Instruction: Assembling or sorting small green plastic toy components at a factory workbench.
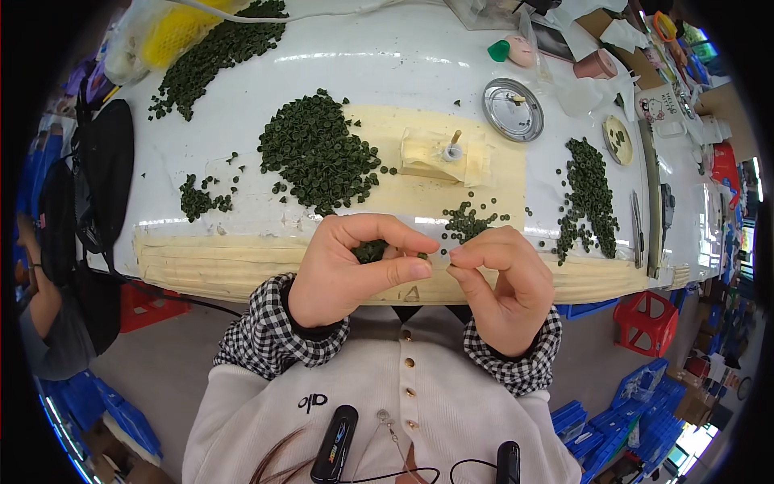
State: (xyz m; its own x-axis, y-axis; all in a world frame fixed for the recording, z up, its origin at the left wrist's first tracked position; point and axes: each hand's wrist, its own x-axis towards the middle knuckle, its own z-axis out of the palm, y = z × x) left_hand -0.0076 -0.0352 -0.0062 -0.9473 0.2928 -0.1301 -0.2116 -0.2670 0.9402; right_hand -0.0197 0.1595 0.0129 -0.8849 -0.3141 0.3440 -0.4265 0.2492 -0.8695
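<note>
White tbl (387, 68), L hand (332, 270) pinched on green pc (422, 256)

Small green piece (422, 256) in left grip (334, 270)

The green piece (422, 256) at the left grip (347, 266) is mostly covered by finger and thumb; its form is too small to determine. Whether the right grip (504, 282) pinches anything cannot be established. The left grip partly conceals a cluster of green pieces (369, 252) behind it. The yellow mesh (173, 36) is cut by the upper edge. A bystander (60, 347) at far left is truncated by the dark rim.
</note>
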